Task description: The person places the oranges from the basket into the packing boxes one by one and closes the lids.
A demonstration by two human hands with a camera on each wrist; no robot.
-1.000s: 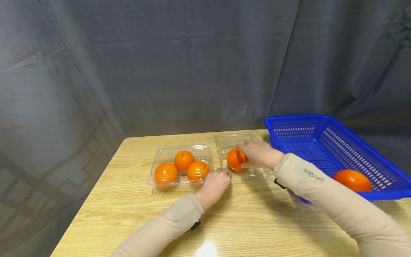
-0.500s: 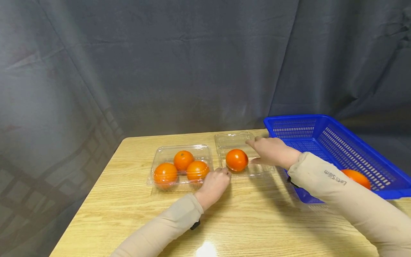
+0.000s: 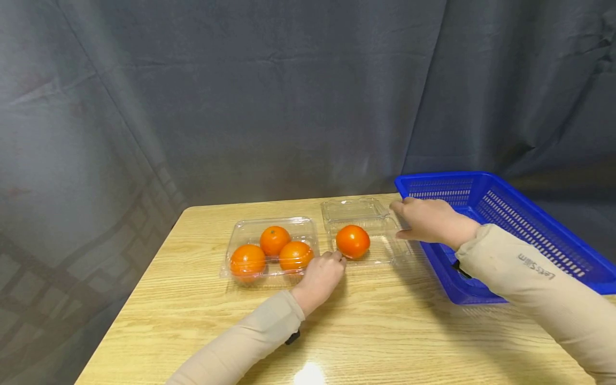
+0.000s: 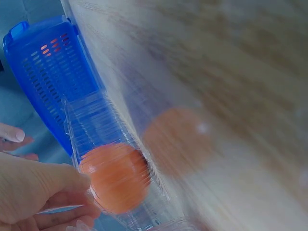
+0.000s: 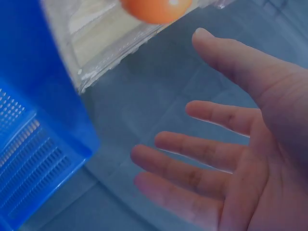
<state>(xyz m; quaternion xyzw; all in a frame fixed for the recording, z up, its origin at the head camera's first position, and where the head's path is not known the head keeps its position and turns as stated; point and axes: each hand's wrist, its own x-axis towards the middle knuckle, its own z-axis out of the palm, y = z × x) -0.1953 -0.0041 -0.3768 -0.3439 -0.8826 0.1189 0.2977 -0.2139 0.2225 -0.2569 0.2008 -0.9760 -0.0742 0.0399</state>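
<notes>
An open clear plastic clamshell container (image 3: 381, 247) holds one orange (image 3: 353, 241) at its left end, its lid (image 3: 353, 209) folded back behind it. My left hand (image 3: 321, 279) pinches the near left rim of this container between thumb and fingers, close beside the orange in the left wrist view. My right hand (image 3: 435, 220) is in the air between the container and the blue basket (image 3: 435, 267). It holds nothing, and in the right wrist view its fingers (image 5: 192, 149) are spread apart.
Left of the left hand stands another clear clamshell container (image 3: 304, 227) with three oranges inside. Orange colour shows through the slots of the blue basket (image 4: 57, 72) in the left wrist view. A grey curtain (image 3: 269, 107) hangs behind the wooden table (image 3: 192, 299).
My right hand has let go of the orange in the open container and moved right towards the blue basket. The left hand has stayed in place.
</notes>
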